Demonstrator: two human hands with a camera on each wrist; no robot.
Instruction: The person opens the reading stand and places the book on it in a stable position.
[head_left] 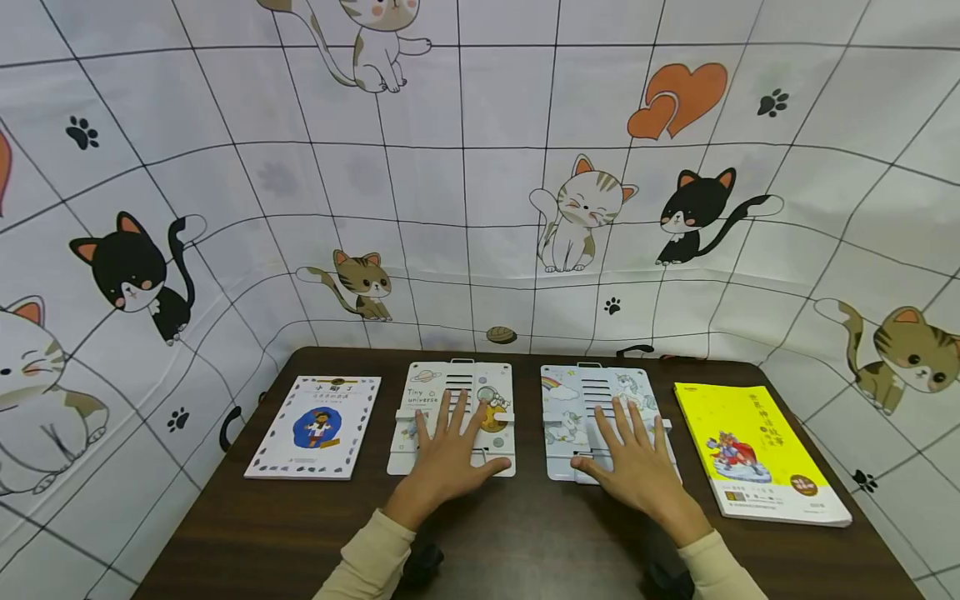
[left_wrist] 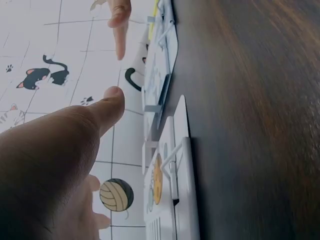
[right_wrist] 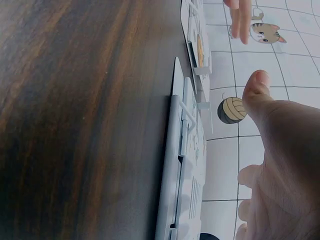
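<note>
Two folded book stands lie flat side by side on the brown table. The left one [head_left: 420,396] reads "Tiny universe" and carries space drawings; the right one [head_left: 557,421] shows a rainbow and unicorns. Over the near half of the first stand is my left hand [head_left: 447,462], palm down with fingers spread. My right hand [head_left: 637,467] is spread the same way over the unicorn stand. Both wrist views show a gap between the thumb and the stand below, with wire clips on the stands' near edges [left_wrist: 187,185] [right_wrist: 172,165]. Neither hand holds anything.
A white book [head_left: 315,425] with a blue circle lies at the table's left side. On the right lies a thicker yellow book [head_left: 757,442]. A white cloth [head_left: 495,183] printed with cats and grid lines hangs behind the table [head_left: 510,550].
</note>
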